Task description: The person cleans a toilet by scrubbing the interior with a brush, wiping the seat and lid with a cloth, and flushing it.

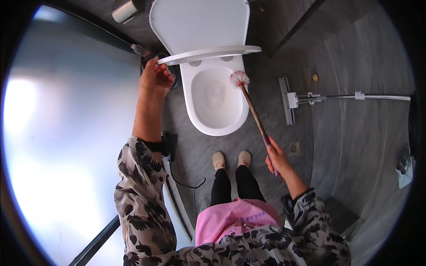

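Note:
My left hand [156, 77] is at the free edge of the raised toilet seat [209, 54], thumb near its left end and the other fingers curled; whether it grips the seat is hard to tell. Behind the seat stands the raised toilet lid [201, 25]. My right hand [277, 158] is closed around the handle of a toilet brush [254, 111]. The brush's white and reddish bristle head [239, 79] is up at the right rim of the white toilet bowl [216, 99].
A sponge mop [289, 100] leans along the grey wall on the right. Left stands a frosted glass panel [66, 116], with a small bottle [139, 50] near its edge. A black cable [186, 186] lies on the floor left of my feet. A floor drain [295, 147] is at the right.

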### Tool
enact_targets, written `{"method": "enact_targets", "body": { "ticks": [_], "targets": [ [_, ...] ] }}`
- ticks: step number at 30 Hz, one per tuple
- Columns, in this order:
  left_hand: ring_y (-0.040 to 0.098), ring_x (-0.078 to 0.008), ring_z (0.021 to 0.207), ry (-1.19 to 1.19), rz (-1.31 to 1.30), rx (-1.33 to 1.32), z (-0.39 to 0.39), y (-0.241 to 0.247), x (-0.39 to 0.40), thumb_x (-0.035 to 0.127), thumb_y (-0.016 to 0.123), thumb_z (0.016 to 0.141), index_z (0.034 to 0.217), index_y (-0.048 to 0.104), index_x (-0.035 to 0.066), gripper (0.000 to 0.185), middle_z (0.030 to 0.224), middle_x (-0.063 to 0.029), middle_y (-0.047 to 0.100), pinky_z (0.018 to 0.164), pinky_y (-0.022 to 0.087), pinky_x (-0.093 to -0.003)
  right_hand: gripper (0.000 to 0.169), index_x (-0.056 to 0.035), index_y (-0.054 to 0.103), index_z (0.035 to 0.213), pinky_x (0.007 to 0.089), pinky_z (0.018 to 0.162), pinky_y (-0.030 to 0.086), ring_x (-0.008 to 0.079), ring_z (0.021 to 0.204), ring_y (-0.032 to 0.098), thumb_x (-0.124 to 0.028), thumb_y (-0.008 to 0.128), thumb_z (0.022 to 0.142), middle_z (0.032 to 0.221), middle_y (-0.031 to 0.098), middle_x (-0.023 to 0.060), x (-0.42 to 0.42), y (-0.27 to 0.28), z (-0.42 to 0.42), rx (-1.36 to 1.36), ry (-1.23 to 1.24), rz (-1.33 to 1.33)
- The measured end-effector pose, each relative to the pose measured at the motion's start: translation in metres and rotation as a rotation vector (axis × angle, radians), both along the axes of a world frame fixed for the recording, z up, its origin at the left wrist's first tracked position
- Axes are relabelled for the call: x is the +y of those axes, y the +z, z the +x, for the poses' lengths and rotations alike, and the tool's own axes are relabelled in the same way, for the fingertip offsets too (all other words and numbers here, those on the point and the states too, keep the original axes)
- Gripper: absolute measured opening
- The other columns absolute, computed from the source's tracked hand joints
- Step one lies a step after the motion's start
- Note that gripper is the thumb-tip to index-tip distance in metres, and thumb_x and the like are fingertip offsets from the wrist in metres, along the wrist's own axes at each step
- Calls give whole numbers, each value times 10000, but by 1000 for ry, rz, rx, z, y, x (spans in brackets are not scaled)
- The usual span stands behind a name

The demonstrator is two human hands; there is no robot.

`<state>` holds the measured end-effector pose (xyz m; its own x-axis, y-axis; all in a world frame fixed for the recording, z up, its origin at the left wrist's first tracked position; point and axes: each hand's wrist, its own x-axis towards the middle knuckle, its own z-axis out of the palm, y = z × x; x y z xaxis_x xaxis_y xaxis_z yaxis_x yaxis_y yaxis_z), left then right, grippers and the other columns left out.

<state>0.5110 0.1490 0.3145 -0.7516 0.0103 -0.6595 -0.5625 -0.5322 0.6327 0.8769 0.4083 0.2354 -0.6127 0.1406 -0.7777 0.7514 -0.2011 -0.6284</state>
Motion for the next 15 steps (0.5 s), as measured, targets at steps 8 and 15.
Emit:
{"method": "enact_targets", "body": {
  "ticks": [8, 15],
  "targets": [
    [497, -146, 508, -137, 45, -11, 7, -1, 15, 228, 582, 894, 669, 480, 119, 270, 616, -28, 563, 493, 431, -320, 479, -198, 322, 1448, 262, 322, 358, 100, 339, 392, -262, 443, 990, 562, 448, 22, -53, -45, -90, 82, 42, 91],
    [504, -126, 492, -180, 52, -32, 12, -4, 12, 219, 577, 899, 632, 501, 119, 295, 586, -8, 569, 496, 416, -300, 481, -201, 394, 1415, 293, 466, 458, 151, 486, 556, -238, 492, 946, 704, 590, 55, -96, -40, -74, 146, 350, 328]
  ]
}}
